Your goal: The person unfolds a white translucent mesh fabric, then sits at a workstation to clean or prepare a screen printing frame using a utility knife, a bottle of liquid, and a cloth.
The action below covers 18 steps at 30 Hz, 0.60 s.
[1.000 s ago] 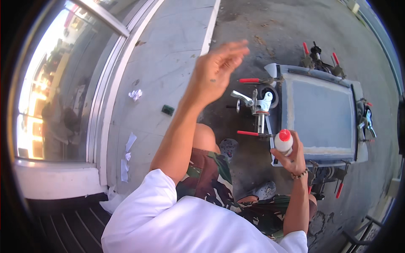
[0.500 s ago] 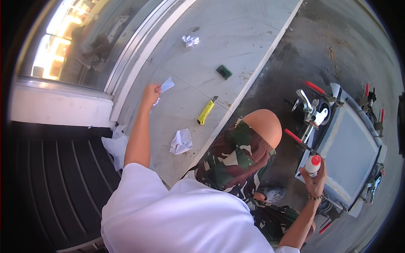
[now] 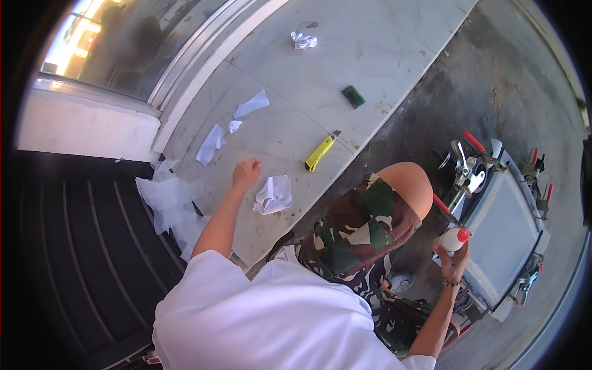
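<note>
My right hand [image 3: 455, 261] holds a white bottle [image 3: 451, 240] with a red cap, beside the pale grey framed panel [image 3: 501, 237] with metal clamps round it. My left hand [image 3: 245, 174], fingers curled closed, is over the grey tiles above a square of crumpled white paper [image 3: 273, 195]; whether anything is inside it I cannot make out. Two white paper strips [image 3: 250, 106] [image 3: 211, 143] and a small scrap [image 3: 235, 126] lie left of a yellow utility knife [image 3: 320, 150]. A green sponge-like pad [image 3: 353, 96] and a paper ball [image 3: 304, 40] lie farther up.
The tiled strip [image 3: 394, 37] borders darker, stained concrete [image 3: 468, 86]. A glass pane [image 3: 129, 49] on a white sill [image 3: 80, 117] stands at the upper left. A black ribbed surface [image 3: 68, 259] and a pile of thin white sheets [image 3: 166, 197] are at the left.
The view has swung left. My left hand, raised a second ago, held a paper strip half a second ago; now it is lower, away from that strip. My right hand keeps hold of the bottle.
</note>
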{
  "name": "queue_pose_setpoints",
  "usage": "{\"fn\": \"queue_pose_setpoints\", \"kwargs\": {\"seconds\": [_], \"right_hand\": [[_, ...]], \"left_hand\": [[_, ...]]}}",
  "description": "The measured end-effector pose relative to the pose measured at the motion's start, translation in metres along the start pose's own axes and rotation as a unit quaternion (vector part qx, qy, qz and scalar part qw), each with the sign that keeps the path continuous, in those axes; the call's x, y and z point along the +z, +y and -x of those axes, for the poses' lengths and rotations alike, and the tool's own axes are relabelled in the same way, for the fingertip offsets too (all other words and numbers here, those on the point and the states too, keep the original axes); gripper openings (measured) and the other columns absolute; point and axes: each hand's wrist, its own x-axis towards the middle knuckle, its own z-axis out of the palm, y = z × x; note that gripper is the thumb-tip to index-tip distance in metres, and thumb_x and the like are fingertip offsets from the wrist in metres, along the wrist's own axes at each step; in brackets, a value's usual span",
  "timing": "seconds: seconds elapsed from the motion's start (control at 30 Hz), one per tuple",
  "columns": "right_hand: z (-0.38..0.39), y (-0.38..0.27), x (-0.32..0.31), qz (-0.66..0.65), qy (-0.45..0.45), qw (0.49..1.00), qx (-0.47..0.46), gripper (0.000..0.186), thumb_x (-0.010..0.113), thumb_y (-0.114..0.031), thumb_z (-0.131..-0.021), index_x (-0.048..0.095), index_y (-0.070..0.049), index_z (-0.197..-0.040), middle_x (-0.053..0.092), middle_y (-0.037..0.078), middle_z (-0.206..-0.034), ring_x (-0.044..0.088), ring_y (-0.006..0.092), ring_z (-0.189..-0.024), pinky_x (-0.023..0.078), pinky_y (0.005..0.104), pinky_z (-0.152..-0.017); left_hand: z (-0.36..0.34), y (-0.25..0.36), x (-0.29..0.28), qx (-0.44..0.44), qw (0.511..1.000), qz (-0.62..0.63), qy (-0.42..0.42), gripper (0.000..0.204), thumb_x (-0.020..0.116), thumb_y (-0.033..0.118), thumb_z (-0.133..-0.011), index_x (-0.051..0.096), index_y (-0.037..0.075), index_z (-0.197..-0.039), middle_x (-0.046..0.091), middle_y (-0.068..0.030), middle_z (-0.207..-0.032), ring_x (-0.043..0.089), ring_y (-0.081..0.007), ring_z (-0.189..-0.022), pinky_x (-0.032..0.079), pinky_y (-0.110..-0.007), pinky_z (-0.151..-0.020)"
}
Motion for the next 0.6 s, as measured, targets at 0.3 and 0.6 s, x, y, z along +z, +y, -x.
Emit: {"fn": "queue_pose_setpoints", "kwargs": {"seconds": [0.3, 0.6], "right_hand": [[0.001, 0.018, 0.001, 0.144, 0.046, 0.988, -0.003, 0.066, 0.093, -0.029, -0.065, 0.061, 0.0, -0.115, 0.067, 0.01, -0.1, 0.064, 0.0232, -0.092, 0.05, 0.038, -0.084], [0.008, -0.004, -0.002, 0.156, 0.053, 0.986, -0.025, 0.065, 0.093, -0.025, -0.065, 0.06, -0.001, -0.115, 0.067, 0.009, -0.098, 0.063, 0.0195, -0.088, 0.052, 0.0355, -0.08]], "left_hand": [[-0.188, -0.009, 0.003, 0.093, 0.982, -0.074, 0.149, 0.042, 0.064, 0.006, -0.083, 0.063, 0.007, -0.125, 0.053, -0.0207, -0.141, 0.055, -0.0385, -0.124, 0.048, -0.044, -0.101], [-0.168, 0.008, 0.031, 0.069, 0.984, -0.068, 0.152, 0.021, 0.065, 0.013, -0.084, 0.07, 0.006, -0.103, 0.069, -0.018, -0.106, 0.064, -0.0388, -0.103, 0.052, -0.047, -0.088]]}}
